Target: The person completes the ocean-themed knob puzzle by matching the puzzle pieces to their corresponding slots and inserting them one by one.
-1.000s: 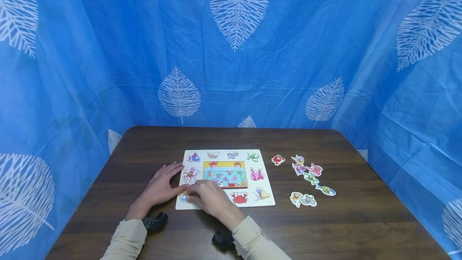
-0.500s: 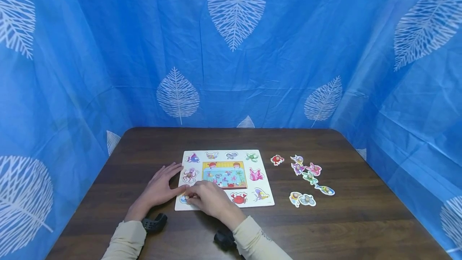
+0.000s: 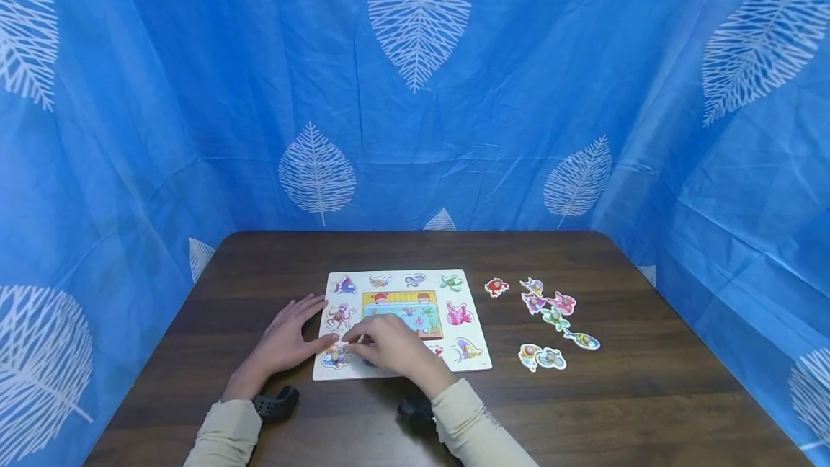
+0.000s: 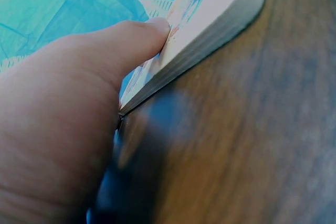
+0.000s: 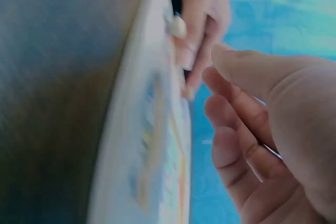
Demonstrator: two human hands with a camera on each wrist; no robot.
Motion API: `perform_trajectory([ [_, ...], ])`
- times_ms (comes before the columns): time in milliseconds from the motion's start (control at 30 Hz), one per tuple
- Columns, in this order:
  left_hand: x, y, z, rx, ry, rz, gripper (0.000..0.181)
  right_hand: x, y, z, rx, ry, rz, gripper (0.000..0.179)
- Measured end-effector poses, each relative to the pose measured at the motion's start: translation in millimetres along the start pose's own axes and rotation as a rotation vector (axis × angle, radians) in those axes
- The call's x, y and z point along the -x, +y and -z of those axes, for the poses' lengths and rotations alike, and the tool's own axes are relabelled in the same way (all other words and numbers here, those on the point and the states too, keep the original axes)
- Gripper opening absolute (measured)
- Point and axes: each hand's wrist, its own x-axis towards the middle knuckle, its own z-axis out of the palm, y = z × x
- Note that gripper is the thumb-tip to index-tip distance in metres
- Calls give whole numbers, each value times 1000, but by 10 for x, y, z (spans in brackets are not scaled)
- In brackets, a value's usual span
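A white puzzle board (image 3: 480,359) with sea-animal shapes round an aquarium picture lies on the table. My left hand (image 3: 285,337) rests at its left edge with fingers extended, the thumb (image 4: 139,40) touching the board's top in the left wrist view. Beside that thumb, a knobbed puzzle piece (image 3: 335,356) sits at the near left corner; its pale knob (image 5: 177,27) shows in the right wrist view. An octopus shape (image 3: 339,317) lies above it. My right hand (image 3: 395,344) hovers over the board's near side, fingers loosely bent and holding nothing (image 5: 262,129).
Right of the board lie several loose knobbed pieces: a red crab (image 3: 496,287), a pink piece (image 3: 562,303), a green piece (image 3: 555,319), a long blue-and-yellow fish (image 3: 581,339) and a pair of pieces (image 3: 550,358) nearer. Blue curtains (image 3: 363,92) surround the dark table (image 3: 583,409).
My right hand has let go of the piece at the board's near left corner and moved a little right, uncovering it. My left hand has stayed at the board's edge.
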Motion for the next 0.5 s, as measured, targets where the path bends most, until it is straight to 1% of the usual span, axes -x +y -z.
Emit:
perform_trajectory([
  [133, -1, 2, 7, -1, -17, 19, 78, 25, 74, 136, -83, -3, -65, 20],
  [233, -3, 4, 14, 1, -24, 28, 80, 42, 130, 237, -116, 7, -108, 21],
  [367, -9, 8, 24, 8, -30, 29, 81, 67, 223, 338, -134, 31, -135, 20],
  [500, -12, 8, 26, 12, -32, 29, 81, 108, 329, 423, -137, 52, -145, 21],
])
